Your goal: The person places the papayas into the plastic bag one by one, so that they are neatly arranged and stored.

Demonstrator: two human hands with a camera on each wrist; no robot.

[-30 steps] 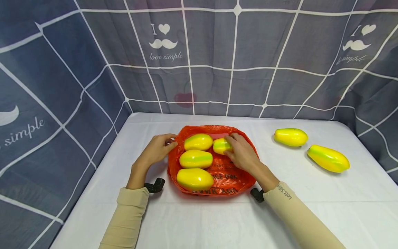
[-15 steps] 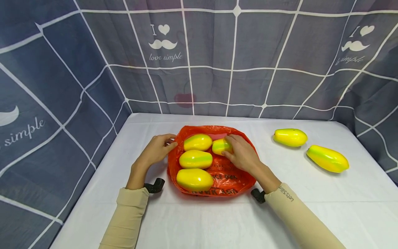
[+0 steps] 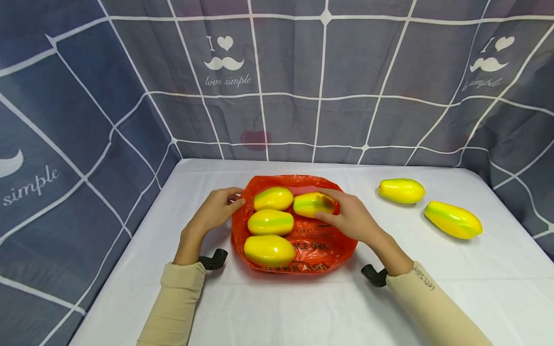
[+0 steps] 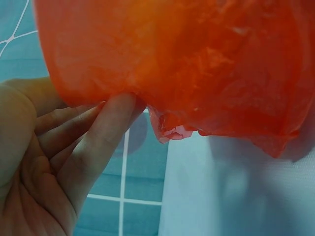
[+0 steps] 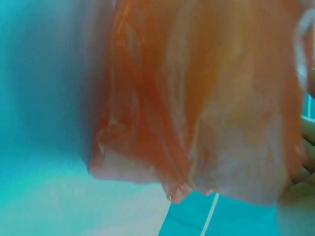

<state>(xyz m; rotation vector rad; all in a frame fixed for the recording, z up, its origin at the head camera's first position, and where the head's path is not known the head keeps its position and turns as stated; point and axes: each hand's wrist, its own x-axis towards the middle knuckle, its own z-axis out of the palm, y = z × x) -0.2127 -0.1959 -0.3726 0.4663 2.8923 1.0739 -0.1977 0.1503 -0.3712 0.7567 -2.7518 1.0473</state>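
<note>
An orange plastic bag [image 3: 318, 242] lies spread on the white table [image 3: 303, 307]. Four yellow-green fruits lie in it: one at the back left [image 3: 273, 198], one in the middle [image 3: 270, 222], one at the front [image 3: 268, 250], and one at the back right [image 3: 309, 204]. My right hand [image 3: 331, 205] grips the right end of that back-right fruit, fingers above and thumb below. My left hand [image 3: 235, 199] pinches the bag's left rim. In the left wrist view my fingers [image 4: 103, 132] touch the orange bag [image 4: 197, 64]. The right wrist view is filled by blurred bag [image 5: 197, 98].
Two more yellow-green fruits [image 3: 401, 191] [image 3: 453, 220] lie on the table to the right of the bag. A grey checked cloth [image 3: 303, 72] walls the table at the back and on both sides.
My right hand has slid to the right along the back-right fruit, so more of it shows and it lies longer across the bag. My left hand has stayed on the rim.
</note>
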